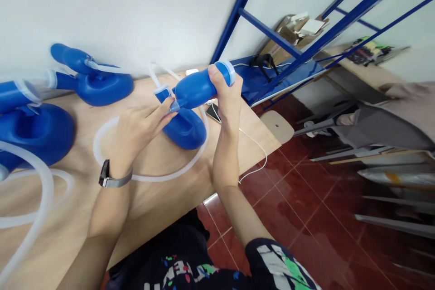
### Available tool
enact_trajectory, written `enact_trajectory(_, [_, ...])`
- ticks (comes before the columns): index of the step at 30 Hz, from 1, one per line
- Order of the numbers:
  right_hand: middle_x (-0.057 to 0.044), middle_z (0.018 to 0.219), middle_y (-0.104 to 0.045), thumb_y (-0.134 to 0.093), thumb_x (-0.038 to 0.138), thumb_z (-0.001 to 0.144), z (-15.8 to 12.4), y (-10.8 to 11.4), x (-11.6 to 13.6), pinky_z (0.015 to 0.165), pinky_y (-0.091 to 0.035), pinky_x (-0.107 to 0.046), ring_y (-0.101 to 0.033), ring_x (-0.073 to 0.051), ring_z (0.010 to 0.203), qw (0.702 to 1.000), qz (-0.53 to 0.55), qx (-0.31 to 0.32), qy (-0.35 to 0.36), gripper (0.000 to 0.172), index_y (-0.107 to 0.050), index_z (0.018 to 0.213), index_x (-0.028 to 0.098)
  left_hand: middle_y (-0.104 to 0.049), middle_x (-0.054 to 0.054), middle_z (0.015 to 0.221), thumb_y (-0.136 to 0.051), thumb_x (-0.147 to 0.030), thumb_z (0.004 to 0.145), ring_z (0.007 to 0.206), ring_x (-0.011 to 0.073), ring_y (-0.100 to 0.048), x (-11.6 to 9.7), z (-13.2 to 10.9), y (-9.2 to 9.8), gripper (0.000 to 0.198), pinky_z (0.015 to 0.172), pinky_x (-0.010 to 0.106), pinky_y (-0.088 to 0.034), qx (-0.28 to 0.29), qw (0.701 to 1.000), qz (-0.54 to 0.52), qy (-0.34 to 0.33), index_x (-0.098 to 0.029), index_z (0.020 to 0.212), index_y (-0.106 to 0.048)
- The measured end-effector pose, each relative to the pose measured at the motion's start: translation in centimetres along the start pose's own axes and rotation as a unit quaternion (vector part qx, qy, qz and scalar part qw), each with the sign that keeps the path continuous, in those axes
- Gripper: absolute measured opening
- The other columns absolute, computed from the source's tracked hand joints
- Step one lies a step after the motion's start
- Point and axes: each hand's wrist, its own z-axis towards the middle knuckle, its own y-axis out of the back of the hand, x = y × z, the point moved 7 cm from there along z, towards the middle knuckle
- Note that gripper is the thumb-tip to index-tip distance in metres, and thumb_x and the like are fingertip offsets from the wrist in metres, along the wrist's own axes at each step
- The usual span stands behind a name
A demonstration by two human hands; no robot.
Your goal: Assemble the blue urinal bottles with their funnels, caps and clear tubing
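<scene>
Over the table I hold a blue plastic urinal funnel (196, 87) with a clear rim at its wide end. My right hand (227, 88) wraps round the body near that rim, thumb on top. At the narrow end, the fingers of my left hand (144, 124) pinch a translucent tube end (174, 106) fitted at the tip. Just below lies a blue urinal bottle (186, 130) on the table, its neck partly behind my left fingers. A clear hose (183, 172) loops across the tabletop around it.
More blue urinal bottles (105, 86) with hoses stand along the wall on the left. A phone (213, 112) with a white cable lies near the table's (163, 199) right end. Beyond are a blue metal frame (268, 31), a stool (277, 127) and, at right, a blurred person (408, 108).
</scene>
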Motion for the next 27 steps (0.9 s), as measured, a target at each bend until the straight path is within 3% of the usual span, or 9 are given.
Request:
enact_trajectory(2, [-0.001,0.090,-0.069,-0.087,0.101,0.086,0.0,0.1,0.4,0.088,-0.072,-0.056,-0.072,-0.029,0.090,1.000,-0.003,0.000,0.008,0.071,-0.070,0.095,0.032,-0.088,0.008,0.097,-0.067,-0.061,0.125,0.076,0.0211,-0.077,0.1,0.3,0.3,0.046,0.074,0.033,-0.055,-0.004,1.000,-0.024,0.009,-0.027,0.147,-0.088])
enact_trajectory(5, [-0.002,0.103,-0.078,-0.092,0.102,0.079,-0.1,-0.1,1.6,0.107,-0.071,-0.058,-0.078,-0.033,0.115,0.999,-0.005,0.020,0.040,0.074,-0.072,0.101,0.034,-0.093,0.011,0.122,-0.075,-0.063,0.120,0.100,0.0269,-0.087,0.4,0.7,0.6,0.046,0.091,0.037,-0.067,0.027,0.994,-0.095,0.041,-0.026,0.144,-0.088])
enact_trajectory(10, [-0.003,0.125,-0.084,-0.094,0.102,0.074,-0.6,-0.3,2.8,0.123,-0.064,-0.068,-0.071,-0.043,0.148,0.998,0.009,0.030,0.048,0.078,-0.073,0.113,0.038,-0.086,0.016,0.148,-0.068,-0.066,0.120,0.131,0.0340,-0.084,0.9,1.2,0.7,0.049,0.106,0.045,-0.073,0.094,0.973,-0.189,0.095,-0.024,0.138,-0.087])
enact_trajectory(12, [-0.002,0.126,-0.086,-0.096,0.099,0.072,-0.6,-0.4,2.5,0.126,-0.061,-0.069,-0.066,-0.045,0.152,0.999,-0.007,0.044,0.024,0.074,-0.075,0.114,0.043,-0.086,0.017,0.142,-0.063,-0.065,0.121,0.125,0.0323,-0.084,0.9,1.4,0.1,0.048,0.105,0.045,-0.073,0.134,0.961,-0.224,0.093,-0.023,0.128,-0.086])
enact_trajectory(14, [0.000,0.127,-0.087,-0.096,0.097,0.072,-0.5,-0.6,2.1,0.127,-0.059,-0.068,-0.063,-0.045,0.155,0.998,-0.029,0.055,0.008,0.070,-0.075,0.115,0.046,-0.088,0.012,0.115,-0.058,-0.061,0.122,0.100,0.0271,-0.084,0.7,1.3,-1.0,0.046,0.090,0.039,-0.071,0.193,0.939,-0.267,0.100,-0.023,0.120,-0.083])
enact_trajectory(16, [-0.001,0.125,-0.086,-0.094,0.097,0.074,-0.4,-0.6,2.1,0.124,-0.061,-0.067,-0.067,-0.044,0.148,0.998,-0.033,0.042,0.025,0.068,-0.075,0.114,0.044,-0.082,0.006,0.091,-0.057,-0.056,0.121,0.076,0.0228,-0.075,0.6,1.3,-1.7,0.041,0.075,0.035,-0.064,0.211,0.931,-0.277,0.112,-0.023,0.113,-0.080])
enact_trajectory(20, [-0.004,0.115,-0.080,-0.088,0.097,0.080,-0.6,-0.4,2.5,0.115,-0.065,-0.064,-0.076,-0.040,0.130,0.998,-0.006,0.000,0.069,0.069,-0.075,0.110,0.036,-0.079,0.004,0.084,-0.063,-0.050,0.117,0.067,0.0220,-0.066,0.6,1.2,-1.4,0.034,0.067,0.035,-0.053,0.113,0.970,-0.186,0.104,-0.024,0.118,-0.085])
enact_trajectory(24, [-0.002,0.113,-0.083,-0.091,0.097,0.082,-0.6,-0.2,1.6,0.118,-0.066,-0.063,-0.073,-0.041,0.140,1.000,-0.011,0.017,0.021,0.065,-0.074,0.107,0.040,-0.085,0.009,0.094,-0.063,-0.054,0.120,0.072,0.0245,-0.070,0.4,0.5,-1.5,0.041,0.069,0.037,-0.050,0.033,0.991,-0.110,0.067,-0.025,0.129,-0.090])
enact_trajectory(27, [-0.002,0.108,-0.084,-0.092,0.098,0.082,-0.3,-0.3,0.5,0.116,-0.067,-0.067,-0.070,-0.043,0.145,0.999,0.009,0.045,-0.007,0.066,-0.073,0.105,0.040,-0.088,0.011,0.101,-0.057,-0.058,0.124,0.077,0.0248,-0.072,0.3,0.1,-1.9,0.049,0.072,0.037,-0.050,0.013,0.997,-0.065,0.044,-0.024,0.136,-0.090])
